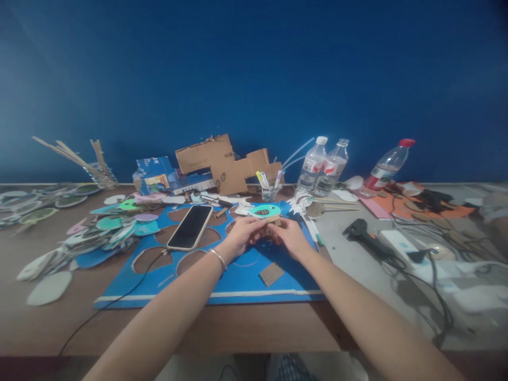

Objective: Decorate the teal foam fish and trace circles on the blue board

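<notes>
Both hands meet over the blue board [238, 286]. My left hand [245, 234], with a silver bracelet at the wrist, is closed on a small brown cardboard piece [277, 218]. Fingers of my right hand [289, 236] pinch the same piece from the other side. Just beyond the fingertips lies a teal cut-out shape [265, 210] with a dark spot. A second cardboard piece [272, 274] rests on the board nearer to me. The phone [190, 227], its screen dark, lies on the board left of my hands, with a cable attached.
Cut-out shapes [109, 225] are heaped at the left. Along the wall stand folded cardboard [228, 164], a cup of markers [270, 193] and clear bottles [313, 164]. A red-capped bottle [387, 166] leans at the right, behind a black glue gun [365, 236] and tangled cables.
</notes>
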A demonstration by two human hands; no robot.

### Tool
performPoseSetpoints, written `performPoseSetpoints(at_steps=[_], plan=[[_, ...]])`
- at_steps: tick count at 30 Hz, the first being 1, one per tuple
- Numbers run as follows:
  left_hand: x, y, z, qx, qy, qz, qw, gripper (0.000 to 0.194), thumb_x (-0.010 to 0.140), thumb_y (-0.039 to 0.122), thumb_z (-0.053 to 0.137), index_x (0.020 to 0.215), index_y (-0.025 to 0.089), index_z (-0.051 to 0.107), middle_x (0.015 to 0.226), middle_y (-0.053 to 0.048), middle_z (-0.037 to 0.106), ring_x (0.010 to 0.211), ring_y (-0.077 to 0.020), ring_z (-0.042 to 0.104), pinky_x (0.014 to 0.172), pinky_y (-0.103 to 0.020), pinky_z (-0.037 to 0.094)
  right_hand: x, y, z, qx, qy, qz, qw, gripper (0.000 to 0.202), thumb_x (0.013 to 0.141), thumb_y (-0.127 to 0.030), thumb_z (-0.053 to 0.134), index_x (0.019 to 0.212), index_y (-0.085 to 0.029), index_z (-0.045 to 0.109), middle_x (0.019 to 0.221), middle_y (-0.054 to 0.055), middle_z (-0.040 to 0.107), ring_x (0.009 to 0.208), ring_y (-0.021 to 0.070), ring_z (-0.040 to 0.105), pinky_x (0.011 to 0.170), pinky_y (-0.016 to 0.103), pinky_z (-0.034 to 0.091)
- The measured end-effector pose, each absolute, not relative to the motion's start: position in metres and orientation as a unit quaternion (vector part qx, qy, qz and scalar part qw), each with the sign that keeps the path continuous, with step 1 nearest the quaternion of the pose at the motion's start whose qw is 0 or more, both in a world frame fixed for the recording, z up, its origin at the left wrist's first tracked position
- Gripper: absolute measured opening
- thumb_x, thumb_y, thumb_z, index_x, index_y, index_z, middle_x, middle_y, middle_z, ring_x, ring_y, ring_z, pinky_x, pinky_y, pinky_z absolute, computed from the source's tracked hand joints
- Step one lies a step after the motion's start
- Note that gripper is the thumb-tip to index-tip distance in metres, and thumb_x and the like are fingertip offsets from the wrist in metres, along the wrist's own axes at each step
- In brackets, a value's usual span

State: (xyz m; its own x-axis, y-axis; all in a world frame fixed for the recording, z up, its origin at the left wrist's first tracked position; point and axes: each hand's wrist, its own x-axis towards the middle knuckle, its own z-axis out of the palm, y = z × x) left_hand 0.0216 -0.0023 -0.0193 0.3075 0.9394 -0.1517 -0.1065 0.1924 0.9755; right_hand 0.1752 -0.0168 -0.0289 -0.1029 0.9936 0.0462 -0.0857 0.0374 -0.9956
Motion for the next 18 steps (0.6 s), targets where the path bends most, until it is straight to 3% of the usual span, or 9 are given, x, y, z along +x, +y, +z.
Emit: performPoseSetpoints(at_steps=[12, 18], plan=[[0.0197, -0.0008, -0.022, 0.522, 0.432, 0.415, 0.607, 0.031, 0.067, 0.042, 0.067, 0.072, 0.013, 0.057, 0.048, 0.004, 0.047, 0.039, -0.0036, 0.038, 0.037, -0.017, 0.025, 0.1751, -0.0177, -0.0287, -0.433, -0.522, 0.536, 0.503, 0.028, 0.062, -0.035, 0.07, 0.081, -0.016, 0.062, 0.059, -0.002, 0.059, 0.044, 0.0095, 0.044, 0.042, 0.024, 0.033], [0.0193, -0.0006, -0.0231, 0.597, 0.456, 0.406, 0.52, 0.034, 0.067, 0.041, 0.067, 0.084, 0.012, 0.063, 0.051, 0.001, 0.054, 0.042, -0.0073, 0.045, 0.039, -0.019, 0.032, 0.1761, -0.0178, -0.0293, -0.428, -0.518, 0.533, 0.514, 0.028, 0.065, -0.039, 0.068, 0.078, -0.016, 0.059, 0.063, 0.0, 0.06, 0.048, 0.0108, 0.048, 0.045, 0.024, 0.037]])
